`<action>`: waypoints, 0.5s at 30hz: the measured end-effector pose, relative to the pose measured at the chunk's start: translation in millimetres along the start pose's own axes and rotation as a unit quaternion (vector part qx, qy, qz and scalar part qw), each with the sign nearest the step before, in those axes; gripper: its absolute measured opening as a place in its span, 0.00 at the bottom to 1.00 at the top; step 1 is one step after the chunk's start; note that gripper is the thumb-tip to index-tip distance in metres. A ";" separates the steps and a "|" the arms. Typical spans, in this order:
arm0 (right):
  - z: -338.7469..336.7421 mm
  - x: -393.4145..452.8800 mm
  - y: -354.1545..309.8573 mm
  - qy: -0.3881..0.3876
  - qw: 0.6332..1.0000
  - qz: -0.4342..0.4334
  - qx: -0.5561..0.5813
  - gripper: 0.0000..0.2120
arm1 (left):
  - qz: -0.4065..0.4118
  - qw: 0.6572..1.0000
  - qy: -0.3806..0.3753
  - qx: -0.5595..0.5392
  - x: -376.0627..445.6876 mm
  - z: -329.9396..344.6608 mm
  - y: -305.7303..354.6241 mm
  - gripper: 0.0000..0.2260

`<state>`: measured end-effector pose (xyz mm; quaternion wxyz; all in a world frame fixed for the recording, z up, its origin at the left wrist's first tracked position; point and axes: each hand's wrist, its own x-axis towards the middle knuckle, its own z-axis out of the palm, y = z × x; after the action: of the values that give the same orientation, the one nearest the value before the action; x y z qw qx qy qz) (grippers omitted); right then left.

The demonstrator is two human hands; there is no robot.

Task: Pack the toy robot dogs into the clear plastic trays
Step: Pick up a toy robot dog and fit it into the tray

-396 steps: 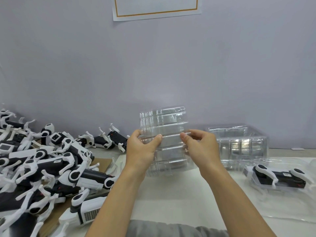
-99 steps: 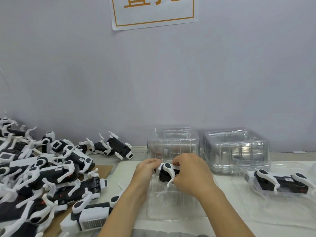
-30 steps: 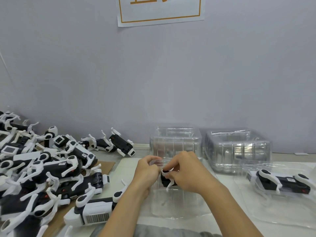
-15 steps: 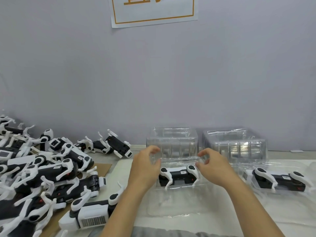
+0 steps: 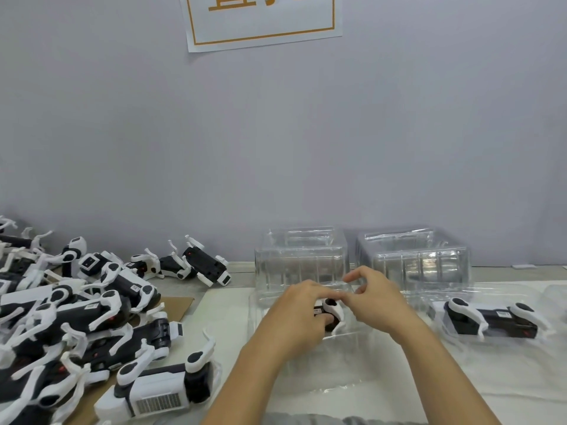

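A barcode label (image 5: 158, 403) is seen on a toy dog left of the fingers. A toy dog (image 5: 333, 311) in the clear tray (image 5: 319, 366) is grasped by the left hand (image 5: 299, 317); the right hand (image 5: 376, 299) is curled above it, whether gripping cannot be told. The orange writing on the wall sign (image 5: 264, 19) is cut off.

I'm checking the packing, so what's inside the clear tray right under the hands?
One toy robot dog lies in the clear tray. Only a white leg and some black body show; the left hand and right hand cover the rest. The tray's near part looks bare.
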<state>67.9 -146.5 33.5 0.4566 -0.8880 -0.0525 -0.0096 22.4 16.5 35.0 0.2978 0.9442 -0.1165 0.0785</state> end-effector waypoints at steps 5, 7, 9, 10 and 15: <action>3.0 -1.6 -1.3 0.000 1.000 -0.012 0.003 0.10 | -0.024 0.997 0.046 0.065 1.6 1.8 2.5 0.15; 4.6 -2.0 -1.8 0.000 1.000 -0.015 0.010 0.10 | -0.027 0.993 0.069 0.095 2.0 3.7 5.2 0.14; 5.2 -2.3 -2.0 -0.001 1.000 -0.016 0.013 0.10 | -0.041 0.991 0.089 0.093 1.8 4.9 6.7 0.14; 5.2 -2.5 -2.4 -0.003 1.000 -0.017 0.015 0.10 | -0.052 0.990 0.100 0.085 1.7 4.4 6.7 0.14; 6.5 -4.7 -3.3 -0.018 0.999 -0.023 0.023 0.12 | -0.076 0.989 0.112 0.059 1.6 1.4 3.0 0.13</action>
<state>62.7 -139.7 32.1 0.4754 -0.8760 -0.0813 -0.0035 23.2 13.0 35.9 0.2578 0.9515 -0.0059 0.1677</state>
